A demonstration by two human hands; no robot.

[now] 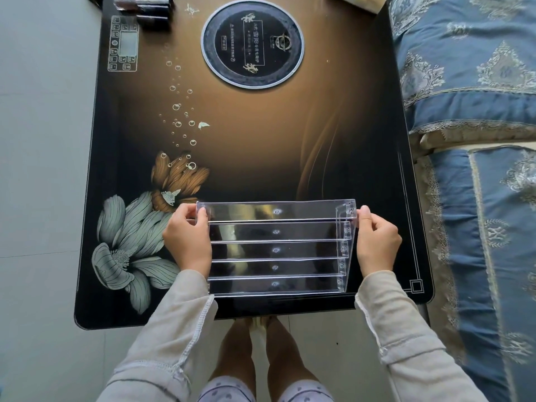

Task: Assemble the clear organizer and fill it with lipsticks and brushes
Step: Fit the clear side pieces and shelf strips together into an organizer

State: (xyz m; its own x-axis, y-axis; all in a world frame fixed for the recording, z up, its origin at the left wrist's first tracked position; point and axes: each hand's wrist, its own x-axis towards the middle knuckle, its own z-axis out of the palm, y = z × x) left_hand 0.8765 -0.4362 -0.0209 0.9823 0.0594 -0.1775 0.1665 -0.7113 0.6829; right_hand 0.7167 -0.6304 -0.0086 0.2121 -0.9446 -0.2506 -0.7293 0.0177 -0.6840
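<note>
Nearest: bare feet (255,343) on the grey floor (43,198), below the desk's near edge. Pale sleeves (174,329) reach forward.

Left hand (188,242): fingers (190,211) curled round the left end wall of the clear organizer (275,250), grasping it. Right hand (377,242): thumb and fingers pinch the right end wall.

Organizer sits at the near edge of the desk (261,158), between both hands; five stepped tiers, all empty.

Mid-desk: printed flowers (136,227), left. Far: round printed ring (252,42), control panel (123,43).

Far left corner: dark lipsticks (145,7), well apart from the organizer.

Right of desk: bed (478,140), blue patterned cover.
</note>
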